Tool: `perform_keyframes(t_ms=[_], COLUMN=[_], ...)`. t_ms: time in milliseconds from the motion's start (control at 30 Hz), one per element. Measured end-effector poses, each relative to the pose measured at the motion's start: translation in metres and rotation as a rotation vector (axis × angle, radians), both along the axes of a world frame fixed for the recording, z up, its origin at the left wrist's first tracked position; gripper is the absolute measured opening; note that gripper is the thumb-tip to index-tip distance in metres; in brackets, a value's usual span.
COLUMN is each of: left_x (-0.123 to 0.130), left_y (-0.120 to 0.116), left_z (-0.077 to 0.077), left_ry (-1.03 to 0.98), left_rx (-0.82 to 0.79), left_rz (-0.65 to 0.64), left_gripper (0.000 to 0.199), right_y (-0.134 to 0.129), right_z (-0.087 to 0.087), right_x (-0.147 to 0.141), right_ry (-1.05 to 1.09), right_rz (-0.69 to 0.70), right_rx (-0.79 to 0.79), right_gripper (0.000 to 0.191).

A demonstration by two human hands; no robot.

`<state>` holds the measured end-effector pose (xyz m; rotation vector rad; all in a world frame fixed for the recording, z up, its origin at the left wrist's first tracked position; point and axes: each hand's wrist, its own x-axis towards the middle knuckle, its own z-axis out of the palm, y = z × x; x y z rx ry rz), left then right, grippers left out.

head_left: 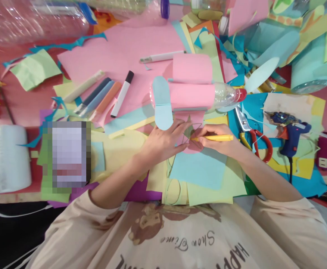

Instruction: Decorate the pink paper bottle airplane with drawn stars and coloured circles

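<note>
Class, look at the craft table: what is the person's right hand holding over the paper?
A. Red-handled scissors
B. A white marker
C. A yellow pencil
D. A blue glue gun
C: the right hand grips a yellow pencil with its tip on the paper, while the red-handled scissors and blue glue gun lie untouched to its right.

Bright, even light; soft shadows; edges warped, blurred.

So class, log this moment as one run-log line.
left hand: flat on pink paper | right hand: holds yellow pencil, tip on paper | bottle: beyond the hands
</note>
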<state>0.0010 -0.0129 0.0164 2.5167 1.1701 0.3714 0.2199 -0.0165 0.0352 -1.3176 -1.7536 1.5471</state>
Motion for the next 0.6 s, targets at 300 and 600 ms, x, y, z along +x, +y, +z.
perform_keyframes(t_ms=[300,600], left_x=[-0.0012,-0.0005], left_y=[0.0013,0.0010], left_z=[-0.0019,0.0011], left_ry=[0.041,0.092], left_rx=[-0.001,-0.040], left_rz=[0.030,0.037], left_gripper=[0.060,0.062], right_y=[0.0047,0.0029], right_z=[-0.0027,-0.0012], right_x=[0.0049,0.0037], right_ry=[0.164,0.091], right_rz=[-0.194,-0.052], right_rx=[-0.041,-0.003], right_gripper=[0.011,0.010])
